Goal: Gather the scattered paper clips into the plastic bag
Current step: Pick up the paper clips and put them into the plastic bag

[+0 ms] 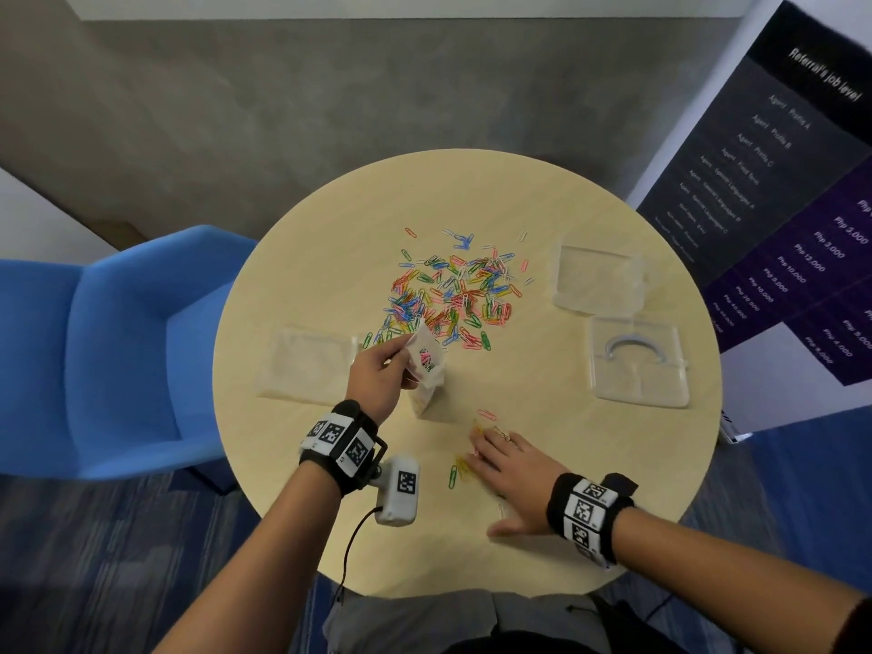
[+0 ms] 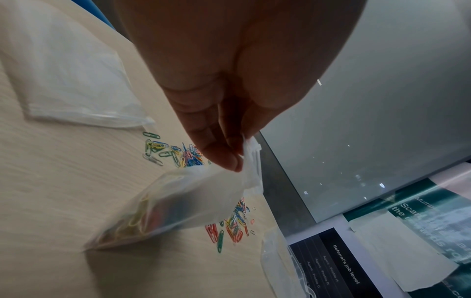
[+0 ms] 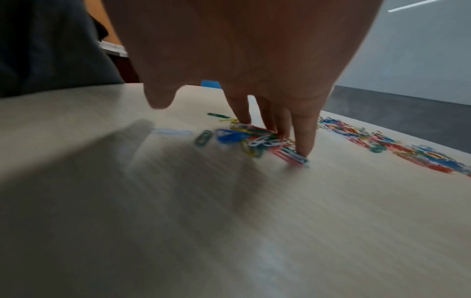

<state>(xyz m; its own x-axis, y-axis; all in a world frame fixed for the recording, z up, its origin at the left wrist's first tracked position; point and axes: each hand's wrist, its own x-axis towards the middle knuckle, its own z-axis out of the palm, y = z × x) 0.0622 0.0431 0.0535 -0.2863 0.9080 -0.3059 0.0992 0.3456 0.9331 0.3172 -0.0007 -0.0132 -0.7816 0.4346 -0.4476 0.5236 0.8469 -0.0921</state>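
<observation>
While the bag [image 1: 426,370] is pinched at its top edge by the left hand [image 1: 377,380] and stood on the table [image 1: 613,464] near the middle, a small batch of clips [image 3: 257,139] is pressed flat under the straight fingers [image 3: 304,133] of the right hand [image 1: 514,469] at about 6 o'clock on the tabletop. Some clips are already seen inside the bag; the main pile [image 1: 448,295] is left loose at 12 o'clock of it. Several slips can be foreseen. Because the batch is only pressed, not grasped, clips can be shed at the sides as it is dragged, and a green one [image 1: 452,476] is already stranded just beside the fingers. As the batch lies close to the near edge, clips could be swept off onto the floor. Since the bag is held by one edge only, its mouth may be found closed or sagging, so that clips are spilled beside it, or its load tipped out.
</observation>
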